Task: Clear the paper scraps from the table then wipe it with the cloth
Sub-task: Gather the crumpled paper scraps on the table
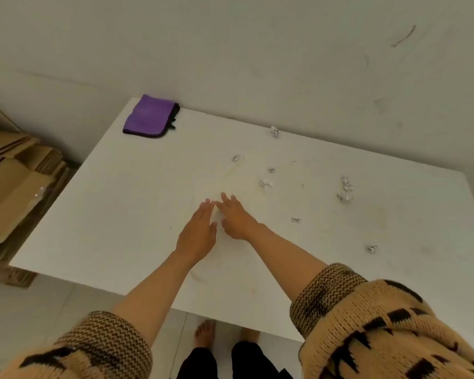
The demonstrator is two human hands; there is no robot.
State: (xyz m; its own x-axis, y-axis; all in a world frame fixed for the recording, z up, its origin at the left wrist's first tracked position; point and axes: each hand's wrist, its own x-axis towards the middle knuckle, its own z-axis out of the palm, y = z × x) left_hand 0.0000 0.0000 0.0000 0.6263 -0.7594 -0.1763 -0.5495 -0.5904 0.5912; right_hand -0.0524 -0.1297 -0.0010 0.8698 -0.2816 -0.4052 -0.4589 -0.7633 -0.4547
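Several small crumpled paper scraps lie on the white table (107, 214): one near the far edge (274, 131), one (236, 158) and one (266, 184) past my fingers, a cluster at the right (346, 190), one (295, 220) beside my right wrist and one (372, 248) further right. A folded purple cloth (148, 116) lies at the far left corner. My left hand (199, 231) and my right hand (234, 217) are stretched out side by side over the table's middle, fingers straight, holding nothing.
The table stands against a pale wall (257, 64). Flattened cardboard (14, 187) is stacked on the floor left of the table. My bare feet (204, 333) show below the near edge on a tiled floor.
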